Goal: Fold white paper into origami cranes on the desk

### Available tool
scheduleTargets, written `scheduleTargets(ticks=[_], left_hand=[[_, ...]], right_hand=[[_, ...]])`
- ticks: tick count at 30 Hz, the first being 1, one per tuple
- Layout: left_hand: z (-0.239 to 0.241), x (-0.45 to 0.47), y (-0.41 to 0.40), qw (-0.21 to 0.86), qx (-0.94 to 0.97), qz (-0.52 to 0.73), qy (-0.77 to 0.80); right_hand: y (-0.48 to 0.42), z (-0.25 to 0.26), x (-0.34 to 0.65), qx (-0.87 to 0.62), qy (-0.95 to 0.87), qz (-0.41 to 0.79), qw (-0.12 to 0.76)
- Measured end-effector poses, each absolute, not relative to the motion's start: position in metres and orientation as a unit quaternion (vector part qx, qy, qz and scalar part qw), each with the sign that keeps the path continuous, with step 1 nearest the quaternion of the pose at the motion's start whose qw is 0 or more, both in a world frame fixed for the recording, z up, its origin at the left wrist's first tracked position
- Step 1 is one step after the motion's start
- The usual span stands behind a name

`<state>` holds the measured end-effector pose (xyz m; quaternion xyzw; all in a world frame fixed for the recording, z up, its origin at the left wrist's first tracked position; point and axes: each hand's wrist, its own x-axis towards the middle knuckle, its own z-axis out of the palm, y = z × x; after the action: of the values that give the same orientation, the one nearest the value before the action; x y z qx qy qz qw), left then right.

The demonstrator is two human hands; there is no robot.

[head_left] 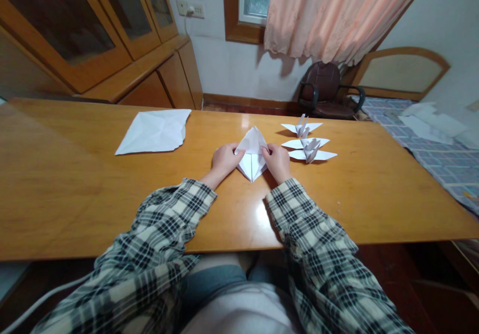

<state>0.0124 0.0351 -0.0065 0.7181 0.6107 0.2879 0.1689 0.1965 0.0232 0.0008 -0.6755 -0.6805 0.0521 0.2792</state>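
Folded paper (252,147) numbers one, paper cranes (311,151) three.

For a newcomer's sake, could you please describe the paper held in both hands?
On the wooden table, follow the plaid sleeves to the left hand and right hand. Between them is a white, kite-shaped folded paper. Unlike the loose sheet to its left and three winged paper birds to its right, it is held.
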Motion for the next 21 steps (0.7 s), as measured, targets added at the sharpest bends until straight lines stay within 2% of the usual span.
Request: scheduleTargets(ticks=[4,11,16,21], left_hand=[[-0.004,0.006,0.035,0.191,0.733,0.272,0.593],[-0.005,-0.004,0.036,0.148,0.777,0.306,0.530],[-0.003,-0.001,0.032,0.189,0.742,0.369,0.527],[-0.002,0.000,0.029,0.210,0.716,0.378,0.547]], right_hand=[[0.023,0.000,0.196,-0.652,-0.698,0.067,0.289],[0.021,0.003,0.194,-0.632,-0.713,0.094,0.290],[0.019,0.005,0.192,-0.629,-0.721,0.082,0.279],[0.019,0.002,0.189,-0.612,-0.739,0.062,0.274]])
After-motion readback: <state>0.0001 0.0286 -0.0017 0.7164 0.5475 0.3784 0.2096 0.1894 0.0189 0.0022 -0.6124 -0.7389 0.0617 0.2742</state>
